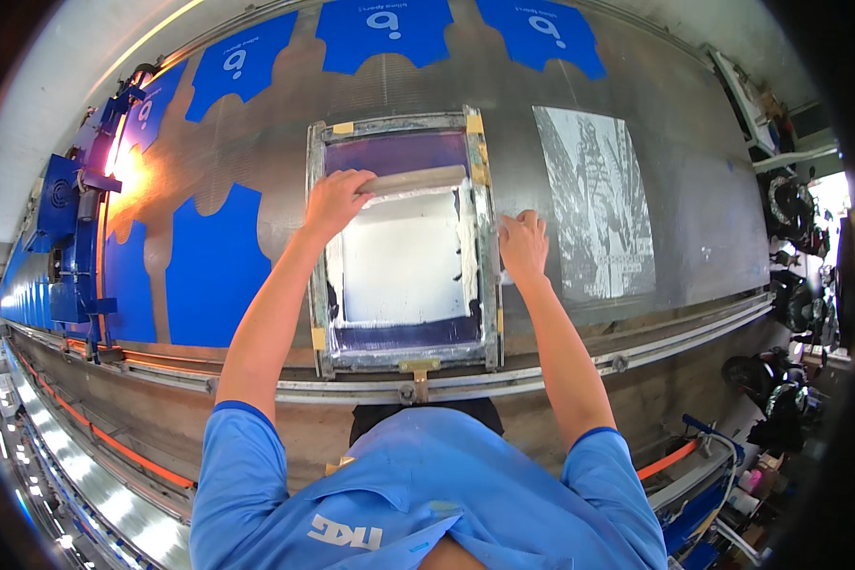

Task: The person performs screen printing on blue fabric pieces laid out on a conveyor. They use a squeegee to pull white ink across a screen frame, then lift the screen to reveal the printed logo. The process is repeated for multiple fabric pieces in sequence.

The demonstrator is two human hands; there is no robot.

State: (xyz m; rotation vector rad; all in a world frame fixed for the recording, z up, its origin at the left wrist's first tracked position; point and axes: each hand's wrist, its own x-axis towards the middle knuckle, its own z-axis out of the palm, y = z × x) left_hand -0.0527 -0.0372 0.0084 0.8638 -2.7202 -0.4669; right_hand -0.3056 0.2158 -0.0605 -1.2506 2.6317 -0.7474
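Note:
A screen printing frame (492,313) lies on the long table in front of me, its metal rim patched with yellow tape. White ink (404,266) covers much of its mesh, with purple mesh showing at the far and near ends. Across the far part of the ink lies a squeegee (418,180). My left hand (337,201) is closed on the squeegee's left end. Just beside the frame's right rim is my right hand (524,245), its fingers curled in; whether anything is between them is hidden.
Blue cut fabric pieces (217,266) lie to the left, and more with white prints (385,33) along the far side. A grey-white printed image (598,204) is on the table at right. A glowing heater (123,171) on blue machinery stands left. A metal rail (541,378) edges the near side.

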